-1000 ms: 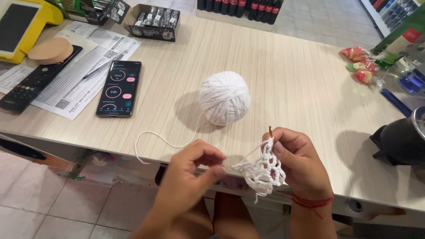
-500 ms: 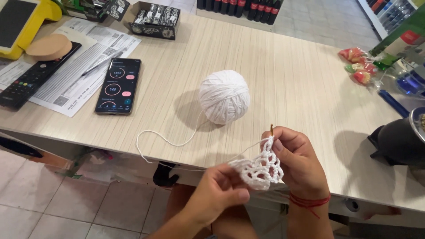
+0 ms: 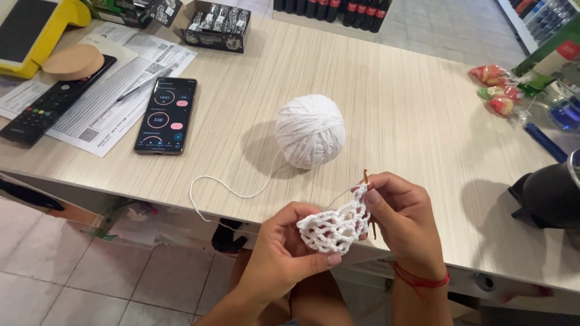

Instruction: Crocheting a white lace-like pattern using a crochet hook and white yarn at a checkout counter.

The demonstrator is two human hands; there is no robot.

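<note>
Low in the frame, the left hand [image 3: 284, 253] pinches the white crocheted net piece [image 3: 333, 224] steady while the right hand [image 3: 403, 220] grips the thin brown hook [image 3: 368, 196], fed by the white yarn ball [image 3: 310, 130] on the pale wood surface [image 3: 411, 108].

On the table [image 3: 423, 108] a black phone [image 3: 165, 115] lies just beside printed papers [image 3: 106, 90] with a pen [image 3: 145, 83]. A black remote control [image 3: 54, 99] and a round brown lid [image 3: 74, 61] are at the left; wrapped sweets [image 3: 498, 90] lie at the right.
</note>
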